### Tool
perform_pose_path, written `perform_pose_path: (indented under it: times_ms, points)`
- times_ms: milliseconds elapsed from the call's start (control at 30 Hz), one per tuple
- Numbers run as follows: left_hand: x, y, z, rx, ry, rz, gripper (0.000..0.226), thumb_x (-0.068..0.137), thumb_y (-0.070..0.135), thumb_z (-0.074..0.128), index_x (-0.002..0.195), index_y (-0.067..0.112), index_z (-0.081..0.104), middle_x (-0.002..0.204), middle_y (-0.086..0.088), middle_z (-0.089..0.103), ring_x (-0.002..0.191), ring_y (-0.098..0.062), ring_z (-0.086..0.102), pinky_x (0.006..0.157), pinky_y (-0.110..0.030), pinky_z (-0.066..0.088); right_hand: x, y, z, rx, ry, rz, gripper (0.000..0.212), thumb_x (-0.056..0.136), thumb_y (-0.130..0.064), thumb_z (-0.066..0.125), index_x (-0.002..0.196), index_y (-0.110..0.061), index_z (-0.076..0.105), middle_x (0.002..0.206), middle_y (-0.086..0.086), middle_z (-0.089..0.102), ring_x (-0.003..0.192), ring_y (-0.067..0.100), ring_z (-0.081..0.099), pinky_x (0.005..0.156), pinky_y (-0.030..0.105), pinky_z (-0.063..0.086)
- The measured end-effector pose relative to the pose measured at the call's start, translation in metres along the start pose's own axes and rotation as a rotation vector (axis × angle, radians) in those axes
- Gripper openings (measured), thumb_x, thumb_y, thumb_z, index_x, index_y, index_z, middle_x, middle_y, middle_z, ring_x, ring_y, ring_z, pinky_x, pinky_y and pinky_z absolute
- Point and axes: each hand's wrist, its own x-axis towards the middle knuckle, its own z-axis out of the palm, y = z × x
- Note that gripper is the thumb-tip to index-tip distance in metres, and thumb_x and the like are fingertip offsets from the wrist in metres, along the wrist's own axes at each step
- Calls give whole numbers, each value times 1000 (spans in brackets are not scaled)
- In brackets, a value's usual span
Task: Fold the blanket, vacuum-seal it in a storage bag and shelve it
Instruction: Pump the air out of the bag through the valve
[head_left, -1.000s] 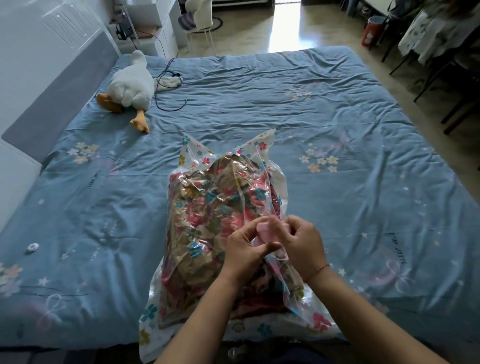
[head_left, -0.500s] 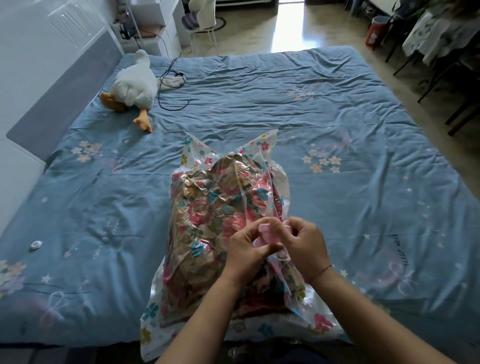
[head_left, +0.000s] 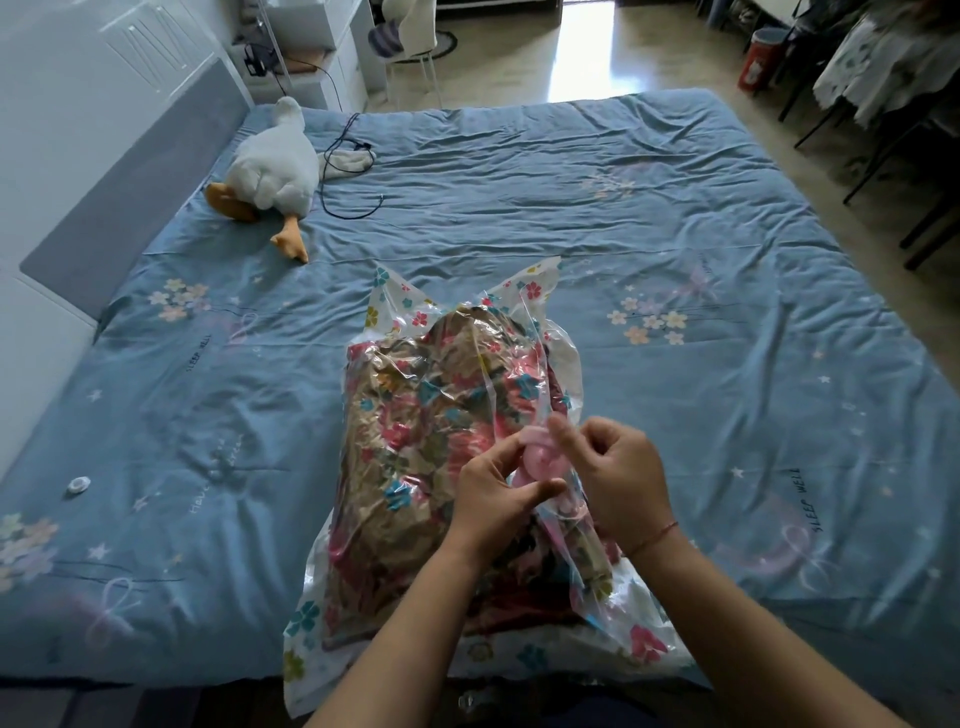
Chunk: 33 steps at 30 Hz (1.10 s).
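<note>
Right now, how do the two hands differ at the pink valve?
The left hand holds the pink valve from the near side, thumb underneath; the right hand pinches its far edge. The right wrist wears a red string; the left wrist is bare. Both work over the storage bag.

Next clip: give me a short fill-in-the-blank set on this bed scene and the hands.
The left hand and right hand pinch a round ___ valve on the storage bag.
The floral blanket lies ___ that bag.
The white plush goose on the bed has ___ feet.
A red string circles the ___ wrist.
Missing words: pink, inside, orange, right.
</note>
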Motion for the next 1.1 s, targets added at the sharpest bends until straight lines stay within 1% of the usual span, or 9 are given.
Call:
perform_pose_path:
  times_ms: [67,167,333,433,533,633,833,1000,1100]
  points:
    - [2,-1,-3,3,14,-8,61,68,13,87,125,13,64,118,-4,71,112,-19,66,100,-46,51,3,-37,-10,194,66,-142,62,86,-52,65,52,-3,46,45,-5,52,41,14,38,44,28,31]
    - [1,-4,-3,-2,20,-24,69,65,23,89,129,15,62,121,-2,70,114,-19,65,100,-47,51,4,-63,-16,335,137,-293,57,88,-46,63,56,-1,46,58,34,55,50,41,54,47,46,39]
    - [-2,-6,3,-14,8,-30,60,67,20,88,122,16,66,117,-4,71,112,-24,66,99,-51,50,-2,5,3,-54,-5,-31,65,76,-80,48,52,-19,42,48,-6,44,45,8,41,47,29,36]
    - [-1,-4,1,-20,5,-22,58,69,18,87,122,15,66,118,-5,71,113,-24,66,99,-51,50,2,4,0,-83,-3,0,60,78,-67,57,50,-16,45,43,-7,38,43,9,35,48,26,31]
    - [1,-4,-1,-32,24,-34,69,65,25,89,127,14,63,120,-5,70,114,-23,65,100,-50,50,4,-42,-14,201,79,-221,61,87,-47,65,53,1,47,47,6,55,43,19,45,45,30,37]
    - [-1,-8,-1,-47,20,-47,73,63,28,90,129,16,62,123,-5,69,117,-24,64,102,-50,48,1,-56,-17,205,180,-370,53,88,-35,61,54,3,44,46,12,43,45,8,35,45,21,32]
    - [-4,-4,1,-10,1,-26,54,70,10,85,120,15,67,115,-3,72,112,-21,67,99,-49,51,-3,15,6,-142,16,-4,61,76,-78,51,50,-23,41,43,-7,40,46,8,40,46,16,28]
    - [1,-2,-5,16,6,-15,65,68,16,87,128,16,63,121,-3,69,114,-15,65,99,-44,52,-6,-49,-14,213,191,-326,50,85,-38,65,53,-10,39,48,-6,31,46,4,27,47,14,27]
    - [0,-4,-4,7,19,-22,65,67,15,88,128,15,63,121,-2,70,113,-16,65,100,-45,52,-7,-44,-12,138,226,-376,41,86,-35,62,56,-23,36,49,-2,32,47,3,29,47,12,28]
